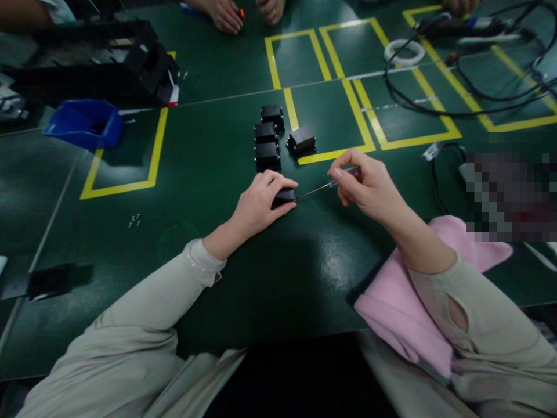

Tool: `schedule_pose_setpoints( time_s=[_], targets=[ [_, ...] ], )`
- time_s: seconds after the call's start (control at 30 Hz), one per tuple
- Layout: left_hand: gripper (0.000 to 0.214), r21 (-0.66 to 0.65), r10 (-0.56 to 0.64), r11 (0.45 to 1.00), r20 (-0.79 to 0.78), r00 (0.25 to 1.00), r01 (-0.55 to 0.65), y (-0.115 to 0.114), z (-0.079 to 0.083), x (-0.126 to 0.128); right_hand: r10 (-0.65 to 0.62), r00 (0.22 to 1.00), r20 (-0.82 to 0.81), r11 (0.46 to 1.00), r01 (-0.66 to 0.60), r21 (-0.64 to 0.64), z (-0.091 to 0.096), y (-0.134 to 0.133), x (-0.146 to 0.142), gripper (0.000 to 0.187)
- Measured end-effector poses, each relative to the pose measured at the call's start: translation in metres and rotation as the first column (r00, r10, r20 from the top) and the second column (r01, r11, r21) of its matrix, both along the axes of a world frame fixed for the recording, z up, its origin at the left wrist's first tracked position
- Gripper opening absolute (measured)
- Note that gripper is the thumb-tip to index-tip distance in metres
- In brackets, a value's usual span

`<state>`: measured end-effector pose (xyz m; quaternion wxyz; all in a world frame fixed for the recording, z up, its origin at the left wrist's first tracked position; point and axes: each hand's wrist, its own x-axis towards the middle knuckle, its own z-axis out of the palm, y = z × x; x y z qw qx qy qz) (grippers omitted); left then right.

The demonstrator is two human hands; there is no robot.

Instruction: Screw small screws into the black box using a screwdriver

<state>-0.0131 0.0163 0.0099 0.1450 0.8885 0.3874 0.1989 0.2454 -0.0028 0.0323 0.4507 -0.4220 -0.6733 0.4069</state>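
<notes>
My left hand (262, 202) is closed around a small black box (284, 197), pressing it on the green tabletop. In my right hand (359, 181) is a screwdriver (333, 183) with a dark reddish handle and thin metal shaft. Its tip meets the right end of the box, where the exact contact is too small to make out. Just beyond my left hand, several similar black boxes (267, 133) stand in a column. Another black box (301, 140) sits to their right, slightly turned, with small screws showing at its ends.
Several loose screws (134, 220) lie to the left. A blue bin (85, 123) stands near a long black rack (96, 64). Pink cloth (404, 307) lies under my right forearm. Black cables (470, 98) and a white ring (404, 53) are at upper right. Another person's hands (226, 14) rest across the table.
</notes>
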Motion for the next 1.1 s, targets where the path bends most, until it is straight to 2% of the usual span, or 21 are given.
schedule_pose_setpoints(
  time_s=[0.2,0.37,0.57,0.73,0.93,1.1],
  targets=[
    [0.034,0.007,-0.001,1.000,0.011,1.000,0.001,0.0001,-0.0005,-0.0001,-0.006,1.000,0.001,1.000,0.006,0.024,0.0003,-0.0003,0.0002,0.025],
    [0.034,0.000,0.001,1.000,0.002,1.000,-0.001,-0.0003,0.0002,-0.0005,-0.001,1.000,0.019,1.000,0.002,-0.024,0.0018,-0.0003,0.0005,0.031],
    [0.035,0.009,-0.003,1.000,0.004,1.000,0.002,0.0000,0.0003,-0.0003,-0.015,1.000,0.008,1.000,0.015,0.004,0.0014,-0.0012,-0.0001,0.021],
    [0.035,-0.003,0.002,1.000,0.002,1.000,-0.002,-0.0002,0.0005,-0.0004,-0.003,1.000,-0.020,0.999,0.002,-0.053,0.0020,-0.0015,-0.0007,0.031],
    [0.037,-0.012,0.006,1.000,-0.009,1.000,-0.006,-0.0005,0.0019,-0.0003,-0.002,1.000,-0.020,1.000,0.001,-0.012,0.0021,-0.0009,-0.0002,0.026],
    [0.040,-0.017,0.013,1.000,-0.018,1.000,-0.013,-0.0003,0.0021,0.0002,0.011,1.000,-0.011,0.999,-0.012,-0.048,0.0035,0.0000,0.0006,0.032]
  ],
)
